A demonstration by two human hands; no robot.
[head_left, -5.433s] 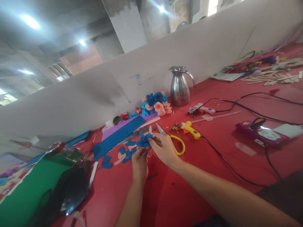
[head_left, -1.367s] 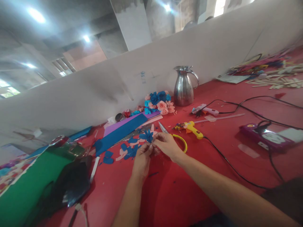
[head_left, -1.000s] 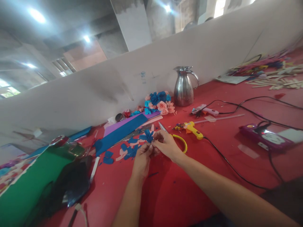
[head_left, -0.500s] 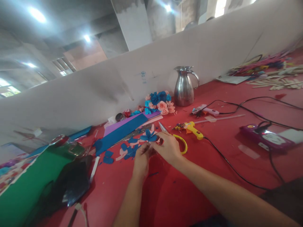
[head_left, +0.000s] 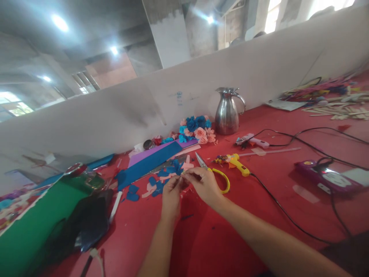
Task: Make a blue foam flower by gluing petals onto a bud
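Note:
Both my hands meet over the red table, fingers pinched together. My left hand and my right hand grip a small blue paper flower; only its petals show above the fingertips. Loose blue and pink paper scraps lie just left of my hands. Scissors with a yellow handle rest on the table right behind my right hand.
A yellow glue gun and a white one lie to the right, with black cables running to a purple power strip. A steel jug and finished paper flowers stand by the white wall. Blue foam sheet and green sheet lie left.
My hands have kept working the blue flower between the fingertips, turning it and lowering it slightly. The camera has tipped down a little; nothing else on the table moved.

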